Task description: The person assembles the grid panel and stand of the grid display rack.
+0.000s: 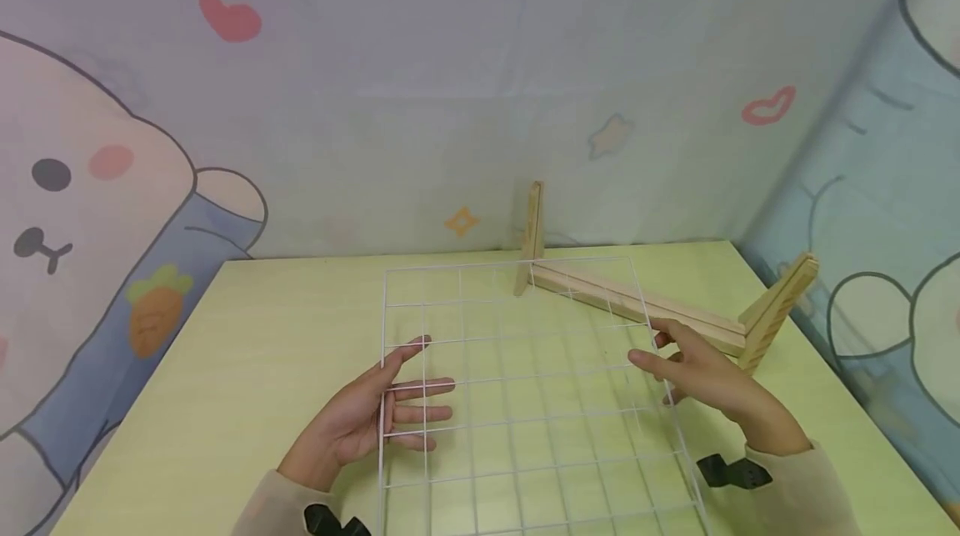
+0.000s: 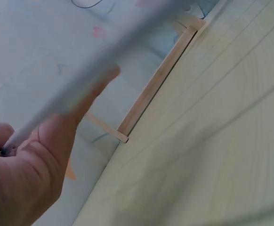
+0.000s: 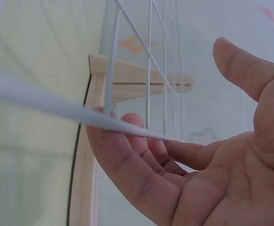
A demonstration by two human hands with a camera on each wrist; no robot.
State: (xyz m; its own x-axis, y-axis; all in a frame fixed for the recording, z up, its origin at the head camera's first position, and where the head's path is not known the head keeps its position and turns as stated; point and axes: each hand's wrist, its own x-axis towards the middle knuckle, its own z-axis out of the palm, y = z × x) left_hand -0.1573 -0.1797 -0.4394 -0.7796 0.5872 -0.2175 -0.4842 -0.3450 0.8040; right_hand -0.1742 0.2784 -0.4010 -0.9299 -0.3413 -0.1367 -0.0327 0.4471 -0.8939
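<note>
Fingers of left hand [image 1: 360, 421] lie straight under wire grid [image 1: 508, 420]; those of right hand [image 1: 703, 373] curl round its right side. Grid hangs above table's [image 1: 247, 336] middle; wooden frame [image 1: 693, 328] stands beyond, near far right corner.

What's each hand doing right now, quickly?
Left hand: open, fingers spread, with the white wire grid's edge against it.
Right hand: holding the grid's opposite edge, fingers curled under it.
</note>
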